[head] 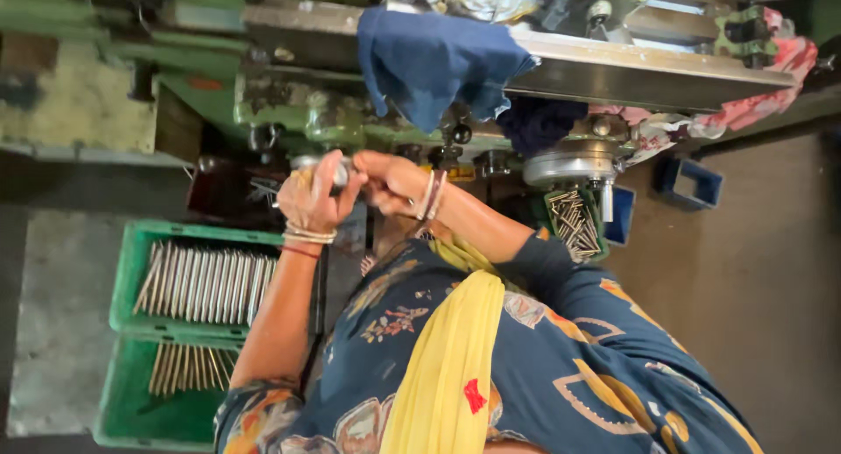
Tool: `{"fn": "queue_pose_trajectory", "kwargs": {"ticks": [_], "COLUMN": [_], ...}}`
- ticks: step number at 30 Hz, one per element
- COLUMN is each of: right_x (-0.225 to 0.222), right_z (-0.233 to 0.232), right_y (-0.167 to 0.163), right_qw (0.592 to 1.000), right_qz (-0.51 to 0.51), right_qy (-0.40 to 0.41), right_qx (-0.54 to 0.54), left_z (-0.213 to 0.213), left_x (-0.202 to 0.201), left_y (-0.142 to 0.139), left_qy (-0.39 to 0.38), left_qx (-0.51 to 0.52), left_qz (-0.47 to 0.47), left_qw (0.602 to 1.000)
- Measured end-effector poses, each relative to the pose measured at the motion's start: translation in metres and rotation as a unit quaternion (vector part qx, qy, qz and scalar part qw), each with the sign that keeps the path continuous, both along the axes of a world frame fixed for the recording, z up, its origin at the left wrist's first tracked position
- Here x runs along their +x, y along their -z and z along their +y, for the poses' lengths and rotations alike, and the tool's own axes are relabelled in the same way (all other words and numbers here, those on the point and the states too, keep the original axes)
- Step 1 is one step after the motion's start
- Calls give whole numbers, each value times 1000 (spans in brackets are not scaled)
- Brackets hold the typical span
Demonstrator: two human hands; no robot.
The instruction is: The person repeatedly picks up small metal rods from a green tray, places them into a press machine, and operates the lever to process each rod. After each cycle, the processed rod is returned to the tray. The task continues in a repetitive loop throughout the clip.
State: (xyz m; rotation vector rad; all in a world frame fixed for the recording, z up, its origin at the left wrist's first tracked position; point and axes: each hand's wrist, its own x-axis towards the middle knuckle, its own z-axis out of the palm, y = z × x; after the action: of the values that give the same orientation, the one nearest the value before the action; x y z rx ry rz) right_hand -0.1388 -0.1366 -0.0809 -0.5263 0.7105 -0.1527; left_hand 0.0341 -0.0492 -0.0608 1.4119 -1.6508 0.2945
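At a green machine [298,112] on a workshop floor, a person works a small metal piece [339,170] with both bare hands, close against the machine's front. The hazards, judged from this view, are the loose things. Bangles ring both wrists, a yellow scarf [451,349] hangs down the chest, and a blue cloth [438,60] is draped over the machine's bench just above the hands. Any of these could catch if a nearby part turns. The piece itself is small and held at the fingertips, so a slip would likely drop it into the dark gap beside the green crate [127,270] of long metal rods [206,285].

The left hand [308,202] is raised with the forearm nearly upright and the wrist bent slightly back. Its fingers are clenched round the metal piece, which sits just in front of the machine's lower casting. The right hand [388,181] comes in from the other side with the elbow bent wide. Its fingers are curled and pressed to the end of the piece — whether it grips or only steadies it cannot be told.

A second crate [114,410] of rods lies below the first, and a small tray of short pins [574,222] sits to the right under the machine — near a blue bin [692,182].
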Motion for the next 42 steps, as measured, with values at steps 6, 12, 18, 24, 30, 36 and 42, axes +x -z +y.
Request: {"fn": "queue_pose_trajectory", "kwargs": {"ticks": [6,12,18,24,30,36,42], "right_x": [-21,-62,-71,-132,-173,-155,-162], "right_z": [22,48,23,2,7,-2,-33], "right_y": [6,-12,23,65,54,32,-8], "right_qw": [994,957,990,949,928,902,756], "right_qz": [16,69,84,71,155,152,160], "right_qy": [-104,-277,111,300,289,252,218], "right_qx": [9,44,-10,-64,-174,-316,-596], "left_z": [-9,6,-1,-1,29,16,-38], "left_x": [-2,-27,-27,35,73,71,38], "left_y": [-28,-71,-67,0,93,119,71], "left_qy": [69,306,223,26,-134,-138,-78], "left_qx": [9,5,19,82,121,139,90], "left_qz": [-49,-117,-97,61,197,216,194], "left_qw": [996,945,970,994,964,957,974]}}
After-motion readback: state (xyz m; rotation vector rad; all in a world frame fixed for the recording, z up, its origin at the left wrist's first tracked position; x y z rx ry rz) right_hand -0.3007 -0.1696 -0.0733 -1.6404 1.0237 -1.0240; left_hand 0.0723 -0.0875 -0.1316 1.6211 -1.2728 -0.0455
